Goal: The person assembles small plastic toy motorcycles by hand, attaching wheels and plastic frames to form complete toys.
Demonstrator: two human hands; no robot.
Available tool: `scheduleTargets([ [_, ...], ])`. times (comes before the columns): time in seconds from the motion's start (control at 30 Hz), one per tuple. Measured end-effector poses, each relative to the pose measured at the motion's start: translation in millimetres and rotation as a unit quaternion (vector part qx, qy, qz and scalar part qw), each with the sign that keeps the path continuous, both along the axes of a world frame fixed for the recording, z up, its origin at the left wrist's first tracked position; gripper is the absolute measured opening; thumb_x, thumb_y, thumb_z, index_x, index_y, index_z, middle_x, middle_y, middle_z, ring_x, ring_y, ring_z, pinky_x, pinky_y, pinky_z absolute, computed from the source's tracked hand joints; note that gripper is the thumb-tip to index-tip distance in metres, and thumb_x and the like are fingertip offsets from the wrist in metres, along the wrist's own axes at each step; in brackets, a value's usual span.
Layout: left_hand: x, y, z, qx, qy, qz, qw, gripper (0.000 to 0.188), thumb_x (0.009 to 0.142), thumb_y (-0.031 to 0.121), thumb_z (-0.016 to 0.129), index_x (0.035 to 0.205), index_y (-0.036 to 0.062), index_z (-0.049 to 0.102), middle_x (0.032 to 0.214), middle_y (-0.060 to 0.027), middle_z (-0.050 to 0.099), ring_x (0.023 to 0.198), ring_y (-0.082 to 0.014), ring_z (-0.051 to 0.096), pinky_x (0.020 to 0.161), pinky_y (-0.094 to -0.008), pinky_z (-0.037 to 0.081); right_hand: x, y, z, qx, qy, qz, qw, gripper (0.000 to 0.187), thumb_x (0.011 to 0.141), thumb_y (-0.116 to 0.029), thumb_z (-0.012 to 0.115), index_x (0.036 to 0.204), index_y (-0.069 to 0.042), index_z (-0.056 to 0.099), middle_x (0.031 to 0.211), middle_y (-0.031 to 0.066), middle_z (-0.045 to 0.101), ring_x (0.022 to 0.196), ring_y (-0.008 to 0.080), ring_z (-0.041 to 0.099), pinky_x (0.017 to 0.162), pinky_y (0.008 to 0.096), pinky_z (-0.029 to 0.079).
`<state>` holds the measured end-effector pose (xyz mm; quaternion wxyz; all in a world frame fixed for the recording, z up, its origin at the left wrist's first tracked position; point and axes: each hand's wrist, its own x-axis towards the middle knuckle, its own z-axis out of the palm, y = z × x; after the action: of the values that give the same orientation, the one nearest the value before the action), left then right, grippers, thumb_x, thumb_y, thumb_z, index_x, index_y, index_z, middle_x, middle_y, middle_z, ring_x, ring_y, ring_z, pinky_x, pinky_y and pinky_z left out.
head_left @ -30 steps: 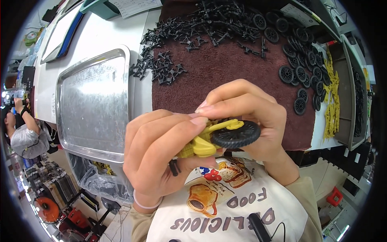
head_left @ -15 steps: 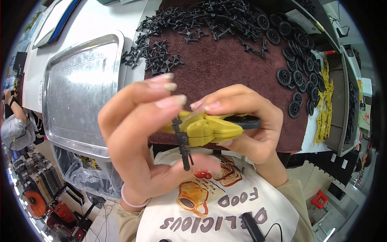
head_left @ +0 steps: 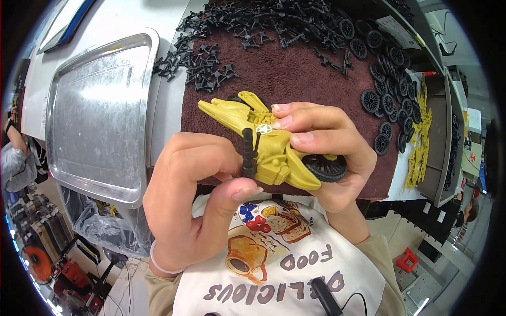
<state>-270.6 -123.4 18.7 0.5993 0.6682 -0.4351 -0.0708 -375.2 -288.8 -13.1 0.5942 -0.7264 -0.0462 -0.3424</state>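
A yellow toy motorcycle [head_left: 274, 150] is held above the front of the brown towel, its side with a white star emblem facing up. My right hand [head_left: 345, 139] is closed round its right end, fingers on top of the body, beside a black spoked wheel [head_left: 322, 167]. A black handlebar [head_left: 248, 152] stands out across the yellow body. With bent fingers and thumb, my left hand [head_left: 184, 181] pinches the handlebar's near end. The fingertips of that pinch are partly hidden. Part of another black wheel shows behind the toy's far side.
Black plastic frame-like parts [head_left: 211, 68] lie heaped along the far side of the brown towel [head_left: 295, 73]. Several black spoked wheels [head_left: 370, 100] are piled at right, near yellow parts [head_left: 421, 139] and a grey bin [head_left: 435, 152]. A metal tray [head_left: 97, 121] lies at left.
The toy motorcycle has been turned so more of its side and length shows. My left hand, with fingers apart before, has closed on the handlebar.
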Motion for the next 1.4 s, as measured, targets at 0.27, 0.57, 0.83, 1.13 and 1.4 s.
scheduleTargets([
  [0.27, 4, 4, 1, 0.037, -0.15, 0.022, 0.988, 0.021, 0.079, 0.01, 0.072, 0.091, 0.001, 0.058, 0.084, -0.0114, 0.06, 0.07, -0.0204, 0.055, 0.063, -0.0281, 0.043, 1, 2, -3, 0.0, -0.004, 0.031, 1.0, 0.026, 0.078, -0.003, 0.07, 0.103, -0.003, 0.064, 0.105, 0.0222, 0.063, 0.105, 0.0404, 0.062, 0.092, 0.0498, 0.05],
  [0.57, 3, 6, 4, 0.036, -0.166, -0.016, 0.985, 0.019, 0.084, 0.009, 0.068, 0.092, -0.0021, 0.055, 0.081, -0.0138, 0.058, 0.068, -0.018, 0.054, 0.06, -0.0261, 0.041, 5, 6, -10, 0.065, -0.059, 0.034, 0.996, 0.027, 0.073, -0.001, 0.075, 0.099, 0.001, 0.069, 0.103, 0.0206, 0.066, 0.1, 0.0322, 0.065, 0.092, 0.0456, 0.052],
  [0.83, -4, 7, 10, 0.052, -0.152, -0.018, 0.987, 0.019, 0.081, 0.003, 0.069, 0.091, -0.004, 0.055, 0.08, -0.0141, 0.059, 0.066, -0.0186, 0.054, 0.056, -0.0269, 0.04, 3, 7, -10, 0.048, -0.06, 0.01, 0.997, 0.027, 0.071, -0.002, 0.076, 0.097, -0.003, 0.069, 0.102, 0.0187, 0.067, 0.101, 0.0332, 0.065, 0.093, 0.0463, 0.051],
  [1.13, -12, 8, 16, 0.043, -0.125, -0.031, 0.991, 0.018, 0.075, -0.003, 0.07, 0.087, -0.0031, 0.057, 0.074, -0.0134, 0.061, 0.06, -0.0196, 0.053, 0.054, -0.0267, 0.041, 0, 8, -19, -0.047, -0.132, -0.077, 0.987, 0.02, 0.076, -0.01, 0.077, 0.094, -0.011, 0.069, 0.102, 0.0105, 0.07, 0.109, 0.0335, 0.059, 0.097, 0.0411, 0.047],
  [1.4, -9, 15, 24, 0.05, 0.175, -0.147, 0.972, 0.012, 0.077, -0.003, 0.068, 0.082, -0.0039, 0.057, 0.075, -0.0131, 0.063, 0.059, -0.015, 0.055, 0.054, -0.0231, 0.04, 1, 15, -17, -0.079, -0.143, -0.123, 0.979, 0.011, 0.08, -0.013, 0.073, 0.09, -0.014, 0.069, 0.101, 0.0076, 0.07, 0.106, 0.0311, 0.06, 0.093, 0.0403, 0.051],
])
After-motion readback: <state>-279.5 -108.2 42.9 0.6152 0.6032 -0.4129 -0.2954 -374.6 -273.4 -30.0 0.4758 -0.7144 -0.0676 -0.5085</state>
